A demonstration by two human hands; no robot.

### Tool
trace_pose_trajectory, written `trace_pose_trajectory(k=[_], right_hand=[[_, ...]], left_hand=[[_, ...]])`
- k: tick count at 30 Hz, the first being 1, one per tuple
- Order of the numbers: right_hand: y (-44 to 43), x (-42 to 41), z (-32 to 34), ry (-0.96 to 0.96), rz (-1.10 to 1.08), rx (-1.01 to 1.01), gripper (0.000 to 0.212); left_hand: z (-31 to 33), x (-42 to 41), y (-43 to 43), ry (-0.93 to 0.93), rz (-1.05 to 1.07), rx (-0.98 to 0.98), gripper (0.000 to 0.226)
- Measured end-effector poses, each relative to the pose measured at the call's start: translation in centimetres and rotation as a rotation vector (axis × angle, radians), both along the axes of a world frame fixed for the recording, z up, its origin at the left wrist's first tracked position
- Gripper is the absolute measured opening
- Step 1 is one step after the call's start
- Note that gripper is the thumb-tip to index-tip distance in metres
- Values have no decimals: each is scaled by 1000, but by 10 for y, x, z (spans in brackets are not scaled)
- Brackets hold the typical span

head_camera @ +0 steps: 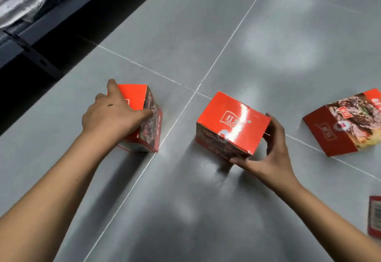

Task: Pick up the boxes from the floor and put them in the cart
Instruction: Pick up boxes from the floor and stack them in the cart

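1. Spanning the left box [137, 95] with the left hand [115, 115], centre-left of the frame: spread wide over the orange top, index finger reaching past the far edge, thumb pressed to the printed side face. Resting flat on the floor [206, 35], by the look of it.
2. Clasping the middle box [233, 121] with the right hand [274, 154], just right of centre: half closed, thumb tucked at the near bottom corner, fingers curled against the right-hand face. Appears tilted, perhaps with one edge off the tiles; hard to be sure.
3. Judged as the pick-up step, one box per hand, with nothing delivered yet. No cart anywhere in view.
4. For a sound lift: squeeze opposing side faces rather than trusting the glossy top, which looks slippery. Bring the left thumb lower down the side and curl the fingers over the far edge before raising.
5. Settle the right grip deeper, fingers further round the far face, so as not to carry on fingertips alone. Then lift both straight up, level, without dragging.
6. Further out, at the right edge: a third box [346, 125] lying flat, well apart from the middle one, and a red pack [375, 216] cut off at lower right. Best left for another trip.
7. At upper left, a dark shelf unit [31, 41]; worth steering the left box clear of it on rising.
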State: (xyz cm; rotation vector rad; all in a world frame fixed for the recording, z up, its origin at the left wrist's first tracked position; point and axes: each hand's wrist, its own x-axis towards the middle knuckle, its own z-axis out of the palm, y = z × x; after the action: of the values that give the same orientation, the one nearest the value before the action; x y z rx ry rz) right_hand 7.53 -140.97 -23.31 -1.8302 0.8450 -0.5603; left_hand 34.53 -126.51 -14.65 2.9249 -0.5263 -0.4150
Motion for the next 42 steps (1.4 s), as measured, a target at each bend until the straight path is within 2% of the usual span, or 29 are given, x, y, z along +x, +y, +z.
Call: trace_pose_trajectory(k=[5, 10, 15, 17, 20, 22, 25, 29, 34, 38, 42], right_hand=[[4, 18, -27, -42, -62, 41, 91], [17, 40, -31, 10, -101, 11, 100], [39, 53, -5, 80, -210, 84, 86], [41, 53, 9, 38, -270, 231, 72], [43, 48, 37, 77, -296, 581, 66], [49, 41, 66, 146, -276, 752, 56], [63, 21, 121, 280, -302, 849, 39], [80, 1, 216, 429, -245, 855, 53], [100, -5, 351, 427, -170, 861, 32], [117, -5, 452, 420, -125, 857, 29], [135, -5, 542, 433, 10, 847, 44]], left_hand=[[-2, 5, 0, -28, -44, 38, 102], [-8, -7, -1, -73, -42, 60, 101], [10, -4, 12, 40, -3, -3, 102], [22, -8, 24, 80, 6, -15, 103], [51, -15, 43, 175, 76, -40, 107], [81, -18, 54, 233, 110, -32, 109], [141, -25, 66, 278, 109, 20, 111], [245, -38, 81, 294, 84, 4, 111], [386, -53, 109, 299, 108, -39, 111], [487, -77, 139, 263, 178, -69, 113], [570, -116, 175, 237, 293, -89, 114]])
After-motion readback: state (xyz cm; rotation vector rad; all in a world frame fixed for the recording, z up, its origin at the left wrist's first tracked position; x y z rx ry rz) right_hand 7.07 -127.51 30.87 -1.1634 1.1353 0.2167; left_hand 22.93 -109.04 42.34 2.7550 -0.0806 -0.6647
